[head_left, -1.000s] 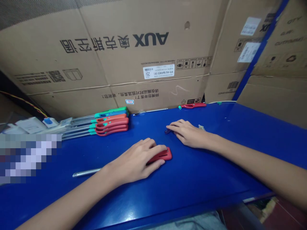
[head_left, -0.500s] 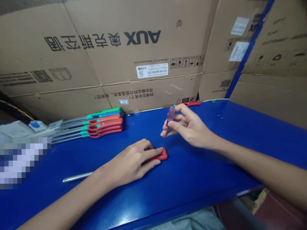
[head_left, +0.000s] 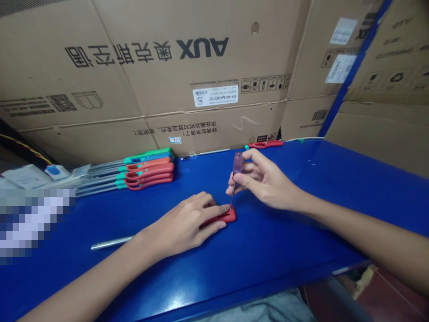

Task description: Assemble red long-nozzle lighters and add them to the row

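Observation:
My left hand is closed around a red-handled long lighter and presses it down on the blue tabletop. The lighter's metal tube sticks out to the left from under my forearm; its middle is hidden. Between the fingers of my right hand is a small screwdriver with a clear purple handle. It stands nearly upright, tip down at the end of the red handle, close to my left index finger. Whether the tip sits in a screw is too small to tell.
Several long lighters with green, blue, orange and red handles lie stacked at the left back. A red part and a thin metal rod lie along the cardboard wall. The blue table ends at its front edge.
The view has shifted slightly. The screwdriver has tilted a little closer to upright, its tip still at the end of the red handle. My left hand keeps its hold.

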The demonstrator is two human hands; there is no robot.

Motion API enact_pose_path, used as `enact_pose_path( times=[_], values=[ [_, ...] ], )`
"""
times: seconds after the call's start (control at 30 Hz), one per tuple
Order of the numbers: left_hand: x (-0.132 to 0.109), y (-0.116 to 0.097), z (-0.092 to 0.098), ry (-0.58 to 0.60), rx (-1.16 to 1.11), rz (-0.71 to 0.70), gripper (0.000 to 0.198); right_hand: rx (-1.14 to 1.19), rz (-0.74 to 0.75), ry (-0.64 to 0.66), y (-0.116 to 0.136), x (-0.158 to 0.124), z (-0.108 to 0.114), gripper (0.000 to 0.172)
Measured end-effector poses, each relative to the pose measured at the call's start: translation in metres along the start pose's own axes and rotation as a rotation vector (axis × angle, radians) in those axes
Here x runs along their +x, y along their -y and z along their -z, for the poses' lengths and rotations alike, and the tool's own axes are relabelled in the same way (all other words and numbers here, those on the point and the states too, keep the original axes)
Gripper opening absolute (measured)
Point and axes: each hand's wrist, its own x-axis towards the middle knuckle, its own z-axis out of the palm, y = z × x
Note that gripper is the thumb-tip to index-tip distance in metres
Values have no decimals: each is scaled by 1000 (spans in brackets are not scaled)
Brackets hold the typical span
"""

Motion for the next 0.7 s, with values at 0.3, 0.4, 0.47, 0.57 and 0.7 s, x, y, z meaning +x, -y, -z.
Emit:
enact_pose_path(
  times=[0.3, 0.4, 0.47, 0.57, 0.7],
  values=[
    [0, -1, 0, -1, -1, 13, 34, -131, -44, 36, 3, -3, -1, 18],
    [0, 0, 0, 0, -6, 10, 34, -123, -85, 35, 3, -2, -1, 19],
    [0, 0, -1, -2, -2, 10, 34, -139, -100, 30, 4, -2, -1, 23],
    [-1, 1, -2, 4, 2, 17, 35, -201, -69, 6, 3, -1, -1, 26],
    [-2, 1, -2, 11, 2, 15, 35, -271, -33, -4, -2, -1, -3, 21]
  ],
)
